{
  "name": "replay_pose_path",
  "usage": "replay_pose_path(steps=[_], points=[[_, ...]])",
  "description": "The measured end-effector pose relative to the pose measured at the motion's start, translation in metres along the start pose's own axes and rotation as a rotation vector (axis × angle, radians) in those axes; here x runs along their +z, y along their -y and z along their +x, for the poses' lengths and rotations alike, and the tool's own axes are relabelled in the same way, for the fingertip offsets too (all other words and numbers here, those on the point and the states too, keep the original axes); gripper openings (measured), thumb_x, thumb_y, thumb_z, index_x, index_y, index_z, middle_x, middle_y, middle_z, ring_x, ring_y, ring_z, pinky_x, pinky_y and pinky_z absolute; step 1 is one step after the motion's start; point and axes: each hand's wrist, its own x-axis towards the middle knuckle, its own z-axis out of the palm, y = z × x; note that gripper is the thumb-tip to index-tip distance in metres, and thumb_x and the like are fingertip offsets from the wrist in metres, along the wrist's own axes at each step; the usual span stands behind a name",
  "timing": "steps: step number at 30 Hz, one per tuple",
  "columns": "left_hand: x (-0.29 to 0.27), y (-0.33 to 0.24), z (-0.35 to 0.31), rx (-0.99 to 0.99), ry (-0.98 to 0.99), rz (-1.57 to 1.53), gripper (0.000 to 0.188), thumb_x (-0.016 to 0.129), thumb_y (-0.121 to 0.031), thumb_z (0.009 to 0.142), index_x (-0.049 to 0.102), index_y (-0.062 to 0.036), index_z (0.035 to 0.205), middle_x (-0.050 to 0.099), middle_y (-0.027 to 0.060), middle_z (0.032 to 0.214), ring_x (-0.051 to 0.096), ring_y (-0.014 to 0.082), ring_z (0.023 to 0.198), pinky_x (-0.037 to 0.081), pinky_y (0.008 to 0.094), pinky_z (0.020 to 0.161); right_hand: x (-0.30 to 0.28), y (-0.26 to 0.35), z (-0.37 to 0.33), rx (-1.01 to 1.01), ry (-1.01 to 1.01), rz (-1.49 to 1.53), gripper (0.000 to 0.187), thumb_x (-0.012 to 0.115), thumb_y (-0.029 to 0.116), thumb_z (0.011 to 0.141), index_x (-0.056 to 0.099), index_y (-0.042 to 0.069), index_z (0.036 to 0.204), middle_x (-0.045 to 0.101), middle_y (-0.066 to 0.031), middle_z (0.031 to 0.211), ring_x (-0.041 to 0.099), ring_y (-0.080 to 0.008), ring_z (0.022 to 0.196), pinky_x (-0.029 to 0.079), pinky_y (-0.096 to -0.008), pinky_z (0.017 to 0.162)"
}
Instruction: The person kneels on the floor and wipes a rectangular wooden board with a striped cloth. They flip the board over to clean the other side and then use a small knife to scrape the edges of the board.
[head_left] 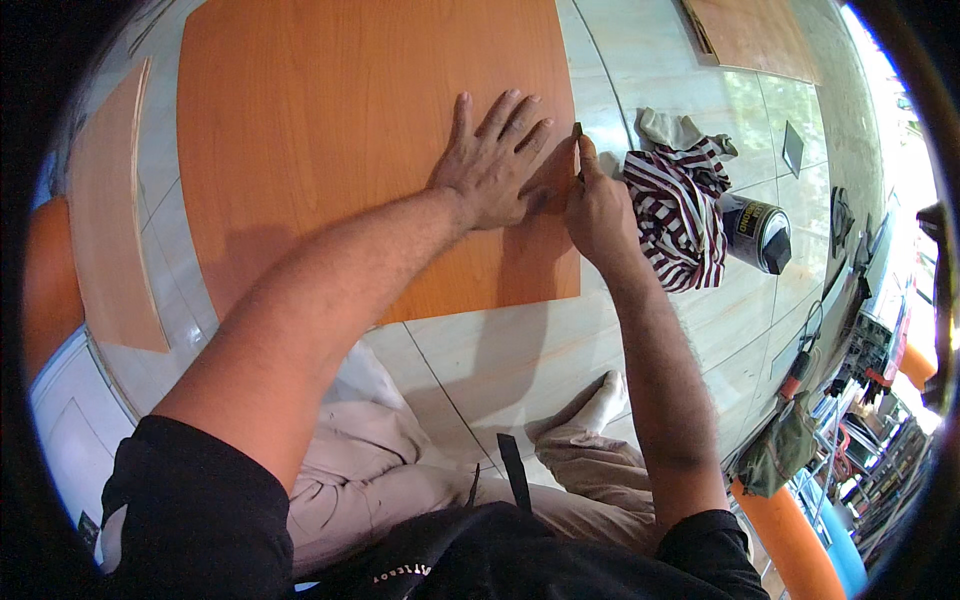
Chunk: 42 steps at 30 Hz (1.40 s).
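Note:
An orange-brown wood-grain panel lies flat on the tiled floor in front of me. My left hand rests palm down near the panel's right edge, fingers spread. Along that same edge, my right hand is closed around a narrow, flat tool with a dark tip. My thumb points forward along the tool, and most of it is hidden in the grip, so I cannot tell its exact kind.
Right of my right hand lie a striped cloth and a tipped-over can. A pale board is at the left, another board at the far right. A green bag and assorted tools crowd the right side.

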Motion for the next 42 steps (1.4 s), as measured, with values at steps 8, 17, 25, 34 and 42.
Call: replay_pose_path(steps=[8, 17, 25, 34, 42], points=[[0.001, 0.0, -0.001, 0.025, -0.044, -0.024, 0.086, 0.074, -0.052, 0.094, 0.039, -0.021, 0.166, 0.026, 0.0192, 0.174, 0.019, 0.0403, 0.163, 0.019, 0.0841, 0.118, -0.003, -0.005, -0.004, -0.067, -0.052, 0.077, 0.066, 0.059, 0.007, 0.098, 0.039, -0.002, 0.16, 0.072, -0.0338, 0.089, 0.073, -0.0508, 0.09, 0.058, -0.0586, 0.078], [0.001, -0.001, 0.0, 0.018, -0.059, -0.036, 0.091, 0.075, -0.06, 0.091, 0.039, -0.0236, 0.166, 0.024, 0.019, 0.174, 0.017, 0.0397, 0.163, 0.016, 0.0841, 0.119, -0.002, -0.001, -0.006, -0.043, -0.044, 0.114, 0.068, 0.059, 0.006, 0.098, 0.037, -0.002, 0.162, 0.072, -0.034, 0.089, 0.072, -0.0526, 0.088, 0.058, -0.0571, 0.079], [0.0, -0.001, 0.0, 0.015, -0.073, -0.049, 0.089, 0.076, -0.058, 0.091, 0.041, -0.0242, 0.165, 0.027, 0.0187, 0.173, 0.019, 0.0401, 0.163, 0.018, 0.0844, 0.118, 0.008, -0.008, -0.007, -0.087, -0.143, 0.164, 0.061, 0.056, 0.006, 0.101, 0.044, 0.001, 0.161, 0.07, -0.0328, 0.085, 0.074, -0.05, 0.081, 0.057, -0.0535, 0.069], [0.002, -0.001, -0.001, 0.001, -0.054, -0.026, 0.089, 0.075, -0.057, 0.091, 0.038, -0.0271, 0.167, 0.025, 0.0169, 0.174, 0.017, 0.0376, 0.164, 0.016, 0.0829, 0.12, 0.009, -0.006, -0.012, -0.104, -0.169, 0.145, 0.059, 0.053, 0.007, 0.103, 0.044, 0.003, 0.161, 0.07, -0.0329, 0.085, 0.072, -0.051, 0.08, 0.057, -0.0533, 0.07], [0.0, -0.003, -0.001, -0.005, -0.057, -0.054, 0.086, 0.072, -0.059, 0.093, 0.039, -0.0274, 0.167, 0.022, 0.016, 0.176, 0.015, 0.0361, 0.164, 0.012, 0.082, 0.122, 0.008, -0.006, -0.015, -0.041, -0.088, 0.153, 0.061, 0.056, 0.013, 0.103, 0.041, 0.001, 0.16, 0.071, -0.0374, 0.096, 0.071, -0.0554, 0.094, 0.057, -0.0594, 0.079]])
